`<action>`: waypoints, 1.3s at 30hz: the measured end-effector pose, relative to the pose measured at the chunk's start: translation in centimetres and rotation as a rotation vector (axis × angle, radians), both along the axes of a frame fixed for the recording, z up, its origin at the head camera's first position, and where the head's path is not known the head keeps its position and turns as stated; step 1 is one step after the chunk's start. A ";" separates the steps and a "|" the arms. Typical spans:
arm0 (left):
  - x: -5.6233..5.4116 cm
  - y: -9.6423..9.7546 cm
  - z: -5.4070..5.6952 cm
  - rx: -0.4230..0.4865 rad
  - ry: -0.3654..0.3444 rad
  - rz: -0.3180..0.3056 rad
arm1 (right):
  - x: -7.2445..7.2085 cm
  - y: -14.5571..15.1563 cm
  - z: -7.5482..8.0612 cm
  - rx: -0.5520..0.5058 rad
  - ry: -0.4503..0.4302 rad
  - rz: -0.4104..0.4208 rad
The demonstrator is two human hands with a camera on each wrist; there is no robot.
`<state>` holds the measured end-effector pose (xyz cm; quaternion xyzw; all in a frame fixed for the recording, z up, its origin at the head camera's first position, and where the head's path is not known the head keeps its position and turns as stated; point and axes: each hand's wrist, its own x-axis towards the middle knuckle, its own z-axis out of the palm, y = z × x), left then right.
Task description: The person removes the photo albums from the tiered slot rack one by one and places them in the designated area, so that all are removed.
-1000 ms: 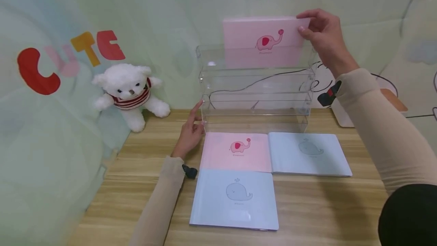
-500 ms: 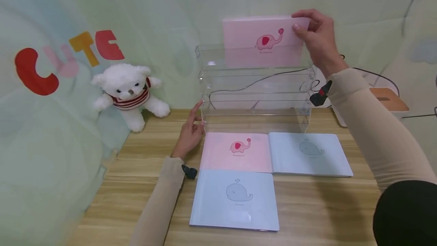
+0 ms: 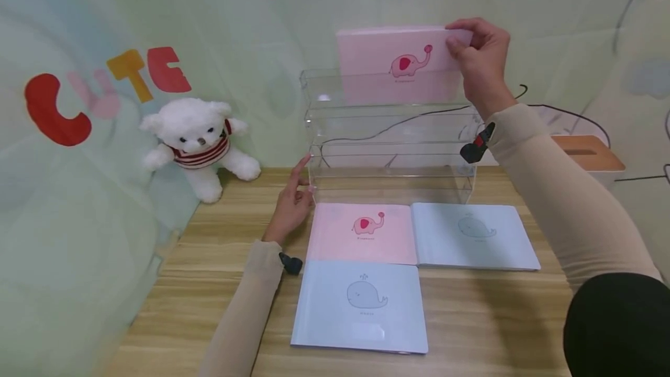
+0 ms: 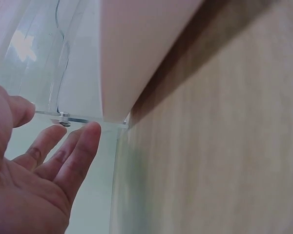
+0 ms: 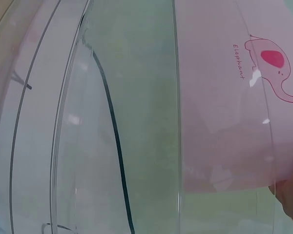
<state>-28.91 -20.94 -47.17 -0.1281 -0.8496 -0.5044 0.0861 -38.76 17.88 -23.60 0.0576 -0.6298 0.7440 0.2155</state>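
Note:
A pink elephant book [image 3: 371, 57] stands in the top tier of a clear acrylic rack [image 3: 392, 163]. My right hand [image 3: 484, 60] pinches its upper right corner, thumb on the front cover and fingers behind. In the right wrist view the book [image 5: 219, 131] shows through the clear front panel, with part of the hand [image 5: 290, 197] at its edge. My left hand [image 3: 291, 208] is at the rack's lower left side, fingers extended. The left wrist view shows those fingertips [image 4: 92, 129] right at the rack's side, near a metal screw [image 4: 64, 118].
In front of the rack lie a second pink elephant book [image 3: 335, 234] and two pale blue whale books, one at right [image 3: 445, 243] and one nearer [image 3: 324, 307]. A white teddy bear [image 3: 191, 124] sits at left. A box with a brown lid [image 3: 591, 153] stands at right.
My right hand and the pink book it holds have shifted slightly to the left along the top tier. The left hand stays where it was.

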 end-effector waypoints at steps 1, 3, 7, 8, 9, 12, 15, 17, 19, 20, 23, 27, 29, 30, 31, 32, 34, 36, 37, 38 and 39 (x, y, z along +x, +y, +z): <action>0.0 0.0 0.0 0.001 0.000 -0.002 | 0.0 0.0 0.0 -0.001 -0.003 -0.007; -0.1 0.1 0.0 0.002 0.002 -0.004 | 0.1 0.0 0.0 -0.014 -0.004 -0.012; -0.1 0.2 0.0 0.000 0.002 0.002 | 0.2 0.0 0.3 -0.018 0.029 -0.013; -0.1 0.2 0.0 0.000 0.002 0.002 | 0.2 -0.1 0.4 -0.018 0.039 -0.013; -0.2 0.2 0.0 0.000 0.002 0.003 | 0.2 -0.1 0.6 -0.015 0.051 -0.014; -0.2 0.2 0.1 0.000 0.004 0.008 | 0.3 -0.1 0.7 -0.008 0.088 -0.019; -0.2 0.3 0.1 0.003 0.003 0.009 | 0.7 -0.1 0.9 -0.010 0.126 -0.025; -0.2 0.4 0.1 0.005 0.003 0.007 | 1.0 0.0 1.0 0.000 0.156 -0.032; -0.2 0.5 0.0 0.004 0.005 0.006 | 1.3 -0.1 1.2 0.003 0.189 -0.034; -0.3 0.5 0.0 0.004 0.006 0.006 | 1.5 -0.1 1.3 0.007 0.204 -0.037; -0.3 0.6 0.0 0.000 0.005 0.006 | 2.1 -0.2 1.7 0.004 0.246 -0.046; -0.5 0.6 0.0 -0.004 0.007 0.005 | 2.6 -0.3 2.3 -0.002 0.276 -0.059; -0.5 0.7 0.0 -0.005 0.008 0.005 | 2.8 -0.2 2.6 -0.006 0.290 -0.063; -0.6 0.7 0.0 -0.004 0.007 0.005 | 2.8 -0.2 2.7 -0.011 0.296 -0.062; -0.6 0.8 0.0 -0.003 0.006 0.004 | 2.9 -0.1 2.7 -0.014 0.302 -0.062; -0.6 0.8 0.1 0.000 0.005 0.003 | 2.9 0.0 2.8 -0.018 0.309 -0.062; -0.5 0.9 0.1 0.005 0.004 0.000 | 3.0 0.1 2.9 -0.032 0.318 -0.056; -0.5 0.9 0.1 0.005 0.006 -0.002 | 3.1 0.3 3.1 -0.041 0.323 -0.051; -0.6 0.9 0.1 0.004 0.007 -0.002 | 3.1 0.4 3.2 -0.044 0.327 -0.050; -0.6 0.9 0.1 0.003 0.008 -0.002 | 3.2 0.4 3.3 -0.048 0.326 -0.050; -0.6 0.9 0.1 0.002 0.008 0.000 | 3.3 0.5 3.5 -0.051 0.323 -0.052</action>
